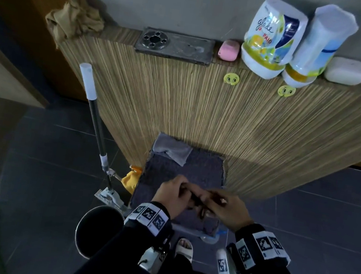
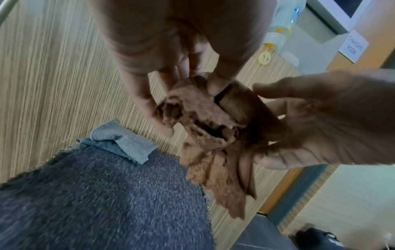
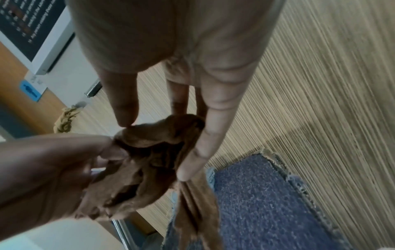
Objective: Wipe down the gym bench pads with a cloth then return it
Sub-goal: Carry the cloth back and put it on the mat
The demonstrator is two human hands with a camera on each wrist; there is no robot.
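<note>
streaked wood-grain panel (image 1: 202, 116) behind, dark tiled floor (image 1: 302, 229) below. left hand (image 2: 149, 59) and right hand (image 3: 171, 50) both pinching crumpled, frayed brown cloth (image 2: 205, 128), held between them above nubby blue-grey mat (image 2: 107, 194) bearing folded pale rag (image 2: 126, 142).

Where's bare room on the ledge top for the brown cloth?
Only a strip of ledge between the crumpled tan rag and the metal plate. Right of the plate it is packed: pink soap, Glade bottle, white bottle, white soap. The mat is bare in the middle.
</note>
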